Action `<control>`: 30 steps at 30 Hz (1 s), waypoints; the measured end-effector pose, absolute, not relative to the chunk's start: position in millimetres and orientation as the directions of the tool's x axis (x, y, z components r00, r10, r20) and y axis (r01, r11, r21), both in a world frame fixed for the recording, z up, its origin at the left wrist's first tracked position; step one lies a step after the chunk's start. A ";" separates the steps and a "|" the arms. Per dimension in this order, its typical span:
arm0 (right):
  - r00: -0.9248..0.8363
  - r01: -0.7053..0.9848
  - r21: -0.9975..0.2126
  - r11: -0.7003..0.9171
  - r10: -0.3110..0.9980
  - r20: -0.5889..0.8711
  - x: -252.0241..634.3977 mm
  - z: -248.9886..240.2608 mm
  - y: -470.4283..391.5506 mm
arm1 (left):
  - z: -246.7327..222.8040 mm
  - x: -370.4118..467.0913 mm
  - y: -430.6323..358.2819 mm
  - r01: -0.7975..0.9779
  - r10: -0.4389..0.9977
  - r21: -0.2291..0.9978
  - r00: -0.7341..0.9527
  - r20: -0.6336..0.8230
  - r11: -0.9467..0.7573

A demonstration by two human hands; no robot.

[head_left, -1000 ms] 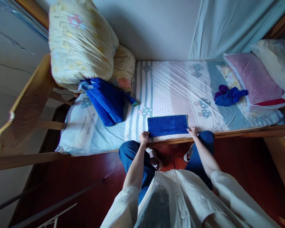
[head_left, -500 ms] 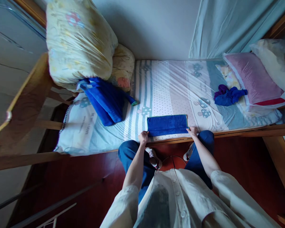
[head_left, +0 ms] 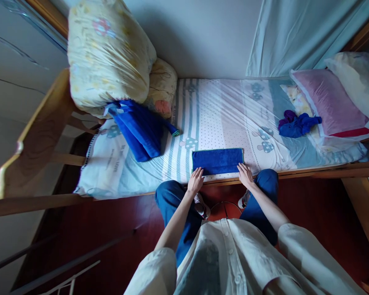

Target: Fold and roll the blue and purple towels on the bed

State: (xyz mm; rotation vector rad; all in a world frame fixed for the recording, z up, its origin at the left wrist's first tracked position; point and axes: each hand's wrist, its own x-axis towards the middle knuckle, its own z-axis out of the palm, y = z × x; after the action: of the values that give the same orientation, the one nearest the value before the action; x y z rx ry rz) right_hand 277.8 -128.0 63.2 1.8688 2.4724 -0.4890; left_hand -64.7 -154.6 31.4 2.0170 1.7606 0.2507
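Reaching forward with left hand (head_left: 196, 180) and right hand (head_left: 246, 175), fingers (head_left: 199, 171) loosely extended (gripping nothing), touching one folded towel (head_left: 219, 160) on one bed (head_left: 223, 106).

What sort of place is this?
Likely a bedroom, maybe in a dorm: there's a bed with a wooden end, a pink pillow on it and a curtain hanging behind. Home or dorm, I can't tell.

Between bundle (head_left: 110, 53) and pillow (head_left: 336, 100), a cloth (head_left: 218, 159) lies on the bed (head_left: 219, 106).
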 end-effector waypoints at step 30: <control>-0.279 0.960 -0.098 0.261 0.904 -0.324 275.4 65.9 -133.8 | 16.1 -72.4 -162.7 0.953 0.912 0.220 0.269 -0.311 -0.207</control>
State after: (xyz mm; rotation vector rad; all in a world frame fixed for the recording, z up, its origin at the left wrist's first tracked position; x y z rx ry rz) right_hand 275.4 -133.8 65.9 1.7480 2.3254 -0.4093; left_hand -72.4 -162.7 16.1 2.1825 1.6958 -0.1587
